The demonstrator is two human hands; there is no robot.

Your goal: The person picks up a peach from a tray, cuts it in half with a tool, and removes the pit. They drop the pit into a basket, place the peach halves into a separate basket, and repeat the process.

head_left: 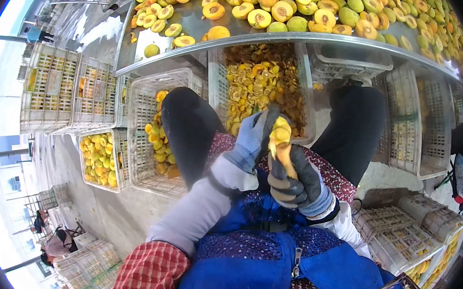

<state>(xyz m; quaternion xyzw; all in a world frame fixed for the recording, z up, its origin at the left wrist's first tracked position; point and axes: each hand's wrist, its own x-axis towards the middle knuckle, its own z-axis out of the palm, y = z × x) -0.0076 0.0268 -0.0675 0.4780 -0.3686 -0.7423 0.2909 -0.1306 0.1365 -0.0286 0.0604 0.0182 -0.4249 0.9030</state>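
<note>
Spreading over the table at the top of the view, whole and halved fruits lie crowded on bare metal. Beneath its near edge, between two dark-clad legs, sits a middle crate with yellow pieces and browner scraps; the hands hide part of its near side. Left of it stands a second crate partly covered by a knee, then a smaller one full of yellow fruit. Stacked crates rise farther left, and upright crates stand on the right.

Over the lap, the two gloved hands meet close together. The left hand reaches up and inward from a pale sleeve, its fingers drawn in against the yellow fruit, which is held at the crate's near edge in the view. Just below, the right hand has its fingers wrapped round a tan piece, perhaps a handle or more fruit; the blur leaves that uncertain.
</note>
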